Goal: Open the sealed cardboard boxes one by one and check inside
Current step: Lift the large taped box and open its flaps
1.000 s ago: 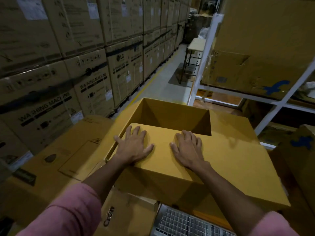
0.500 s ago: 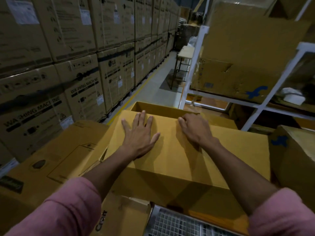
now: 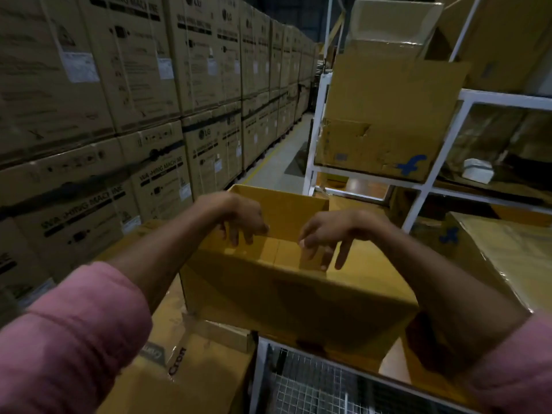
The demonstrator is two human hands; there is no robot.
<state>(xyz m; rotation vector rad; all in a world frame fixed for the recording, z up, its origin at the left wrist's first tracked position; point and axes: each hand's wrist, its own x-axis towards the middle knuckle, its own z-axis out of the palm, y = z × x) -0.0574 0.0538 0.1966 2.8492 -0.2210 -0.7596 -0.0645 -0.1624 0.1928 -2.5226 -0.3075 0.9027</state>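
Cardboard box (image 3: 298,294) (smooth, yellow-brown, rectangular): both hands above top, fingers (image 3: 343,255) loosely drooping, holding nothing.

Matt yellow cardboard box (image 3: 298,294), white painted metal rack (image 3: 430,186), pink cloth sleeve (image 3: 74,339)

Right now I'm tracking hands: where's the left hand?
Head view, centre-left: the left hand hovers over the yellow box's top flap, beside the right hand.

I'm in a warehouse: washing machine cartons (image 3: 125,121) are stacked in high rows along a concrete aisle (image 3: 277,162), and white metal racking (image 3: 424,186) beside me holds more cardboard boxes (image 3: 385,115).
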